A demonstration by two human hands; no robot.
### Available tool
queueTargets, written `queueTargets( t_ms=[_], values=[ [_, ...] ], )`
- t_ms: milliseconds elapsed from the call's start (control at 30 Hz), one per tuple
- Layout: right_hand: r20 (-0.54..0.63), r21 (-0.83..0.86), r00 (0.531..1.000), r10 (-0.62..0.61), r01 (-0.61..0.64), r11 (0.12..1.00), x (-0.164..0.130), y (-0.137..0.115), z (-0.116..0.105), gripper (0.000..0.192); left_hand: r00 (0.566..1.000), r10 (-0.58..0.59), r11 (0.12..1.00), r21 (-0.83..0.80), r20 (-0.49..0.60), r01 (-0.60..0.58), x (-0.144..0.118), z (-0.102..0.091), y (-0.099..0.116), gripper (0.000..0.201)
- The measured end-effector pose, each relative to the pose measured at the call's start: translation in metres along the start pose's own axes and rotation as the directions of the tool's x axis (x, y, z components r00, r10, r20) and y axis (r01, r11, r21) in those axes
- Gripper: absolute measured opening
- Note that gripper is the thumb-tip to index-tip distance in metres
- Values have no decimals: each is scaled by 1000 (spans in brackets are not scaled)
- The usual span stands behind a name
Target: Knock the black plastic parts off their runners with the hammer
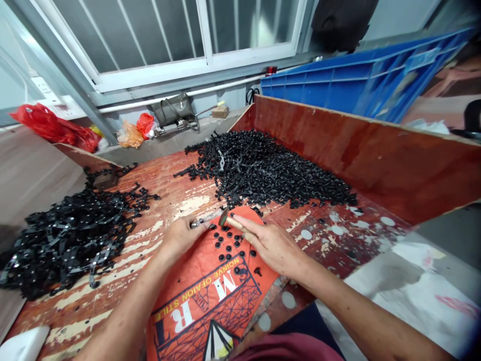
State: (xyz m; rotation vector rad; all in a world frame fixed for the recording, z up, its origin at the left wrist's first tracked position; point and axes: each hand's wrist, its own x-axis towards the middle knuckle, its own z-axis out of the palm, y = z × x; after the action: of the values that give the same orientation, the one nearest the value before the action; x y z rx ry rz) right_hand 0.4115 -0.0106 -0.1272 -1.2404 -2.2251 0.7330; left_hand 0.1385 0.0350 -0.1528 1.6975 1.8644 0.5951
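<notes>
As both hands meet, small black parts between them

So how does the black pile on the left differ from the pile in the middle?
The left pile is made of long linked strips, spread low and loose; the middle pile is mostly small round pieces, heaped denser against the red board. The left pile lies farther from both hands. Both are black and rest on the worn table.
</notes>
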Motion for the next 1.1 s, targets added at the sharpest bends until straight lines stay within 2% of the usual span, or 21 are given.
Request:
queueTargets(
  t_ms=[100, 167, 300, 500, 567, 633, 700, 800, 933, 1000, 1100],
  values=[
    [0, 10, 1000, 14, -14, 1000, -1, 3, -2, 51, 987, 157, 972, 171, 46, -162, -3, -5, 2, 27],
    [5, -17, 999, 49, -49, 999, 0, 6, -4, 50, 983, 171, 962, 206, 67, -181, -3, -6, 2, 28],
    [10, -62, 994, 108, -107, 992, 7, 16, -7, 50, 990, 138, 957, 256, 19, -138, 1, -7, -1, 29],
    [53, -64, 992, 116, -112, 992, 21, 23, -4, 48, 992, 43, 962, 274, -122, -8, 10, -12, -5, 30],
    [74, -81, 989, 127, -121, 989, 30, 23, -5, 42, 992, 31, 964, 264, -121, 2, 8, -15, -6, 25],
    [82, -135, 985, 154, -142, 981, 46, 22, -6, 31, 996, 30, 963, 268, -80, -7, 3, -18, -8, 21],
    [71, -204, 983, 172, -154, 967, 71, 19, -5, 21, 997, -12, 955, 294, -75, 34, -2, -21, -11, 21],
    [90, -258, 988, 123, -96, 961, 120, 10, 6, 17, 979, -123, 931, 322, -165, 171, -7, -23, -15, 31],
    [225, -316, 972, 67, 8, 949, 178, -6, 36, 15, 937, -206, 917, 279, -282, 286, -9, -22, -14, 43],
    [296, -347, 953, 64, 46, 937, 195, -11, 49, 15, 934, -215, 907, 297, -285, 299, -13, -26, -14, 39],
    [355, -387, 932, 80, 68, 919, 202, -11, 59, 24, 951, -191, 909, 323, -243, 265, -24, -38, -17, 27]
  ],
)
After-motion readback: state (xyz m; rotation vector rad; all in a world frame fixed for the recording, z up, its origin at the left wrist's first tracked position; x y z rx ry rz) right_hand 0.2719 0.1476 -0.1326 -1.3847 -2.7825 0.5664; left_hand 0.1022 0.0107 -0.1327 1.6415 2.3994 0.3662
